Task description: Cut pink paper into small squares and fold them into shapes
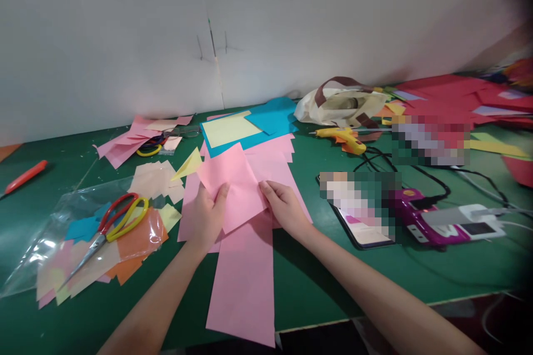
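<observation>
The left hand (208,219) and right hand (287,208) are pinching a pink sheet (239,199) between thumbs and fingers, holding it over the desk (316,299), between near and far edges. It is bending slightly, seemingly unfinished; a pink strip (245,294) is lying flat toward the near edge, apparently unworked.
</observation>
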`<state>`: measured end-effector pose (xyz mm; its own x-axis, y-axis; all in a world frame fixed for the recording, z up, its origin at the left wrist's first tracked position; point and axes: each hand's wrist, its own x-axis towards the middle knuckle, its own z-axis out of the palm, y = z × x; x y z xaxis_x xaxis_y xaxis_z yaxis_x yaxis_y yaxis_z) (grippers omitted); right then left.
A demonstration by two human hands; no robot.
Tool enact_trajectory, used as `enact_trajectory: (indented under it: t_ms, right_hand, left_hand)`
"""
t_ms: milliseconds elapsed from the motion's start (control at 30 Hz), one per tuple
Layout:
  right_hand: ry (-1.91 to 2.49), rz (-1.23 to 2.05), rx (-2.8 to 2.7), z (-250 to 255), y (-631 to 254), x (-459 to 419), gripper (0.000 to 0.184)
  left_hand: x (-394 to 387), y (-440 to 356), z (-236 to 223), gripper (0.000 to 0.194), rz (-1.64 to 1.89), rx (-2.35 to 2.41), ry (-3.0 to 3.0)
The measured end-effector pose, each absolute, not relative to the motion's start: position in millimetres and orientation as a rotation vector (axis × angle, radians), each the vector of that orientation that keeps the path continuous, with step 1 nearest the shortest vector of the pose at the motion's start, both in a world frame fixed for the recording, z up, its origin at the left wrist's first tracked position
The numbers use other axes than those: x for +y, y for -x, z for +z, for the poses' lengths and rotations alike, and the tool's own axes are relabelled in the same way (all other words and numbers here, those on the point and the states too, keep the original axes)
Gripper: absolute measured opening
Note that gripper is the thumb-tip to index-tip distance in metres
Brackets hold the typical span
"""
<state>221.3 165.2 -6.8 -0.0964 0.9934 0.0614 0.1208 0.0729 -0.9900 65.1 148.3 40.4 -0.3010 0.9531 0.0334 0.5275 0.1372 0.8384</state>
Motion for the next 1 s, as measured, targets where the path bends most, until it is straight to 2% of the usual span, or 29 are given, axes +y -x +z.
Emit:
enact_trajectory:
  t_ms: [200, 367, 633, 800, 833, 967, 1000]
  right_hand:
    - [1.206, 0.965, -1.409, -3.3, -220.7, 163.8, 0.03]
    - [1.185, 1.035, -1.399, -0.2, -222.0, 163.2, 0.037]
    - [1.229, 0.912, -1.388, -0.1, -227.9, 164.9, 0.032]
    - [1.173, 0.734, -1.715, -5.3, -229.9, 166.8, 0.028]
    - [1.141, 0.644, -1.815, -6.5, -230.1, 167.3, 0.027]
    - [1.018, 0.319, -2.04, -9.5, -230.6, 168.4, 0.025]
    - [1.01, 0.273, -2.033, -9.2, -230.8, 168.0, 0.023]
  left_hand:
    - [146.1, -64.2, 35.6, 0.023, 1.129, 1.738, -1.44]
    - [144.3, -65.6, 38.2, 0.022, 1.117, 1.663, -1.461]
    - [146.5, -59.9, 30.1, 0.039, 0.965, 1.612, -1.428]
    - [155.5, -50.5, 31.0, 0.057, 1.379, 1.56, -1.674]
    - [156.4, -48.8, 31.4, 0.052, 1.422, 1.534, -1.8]
    - [154.5, -46.4, 32.9, 0.009, 1.322, 1.426, -2.29]
    - [153.2, -47.1, 33.3, 0.006, 1.281, 1.389, -2.345]
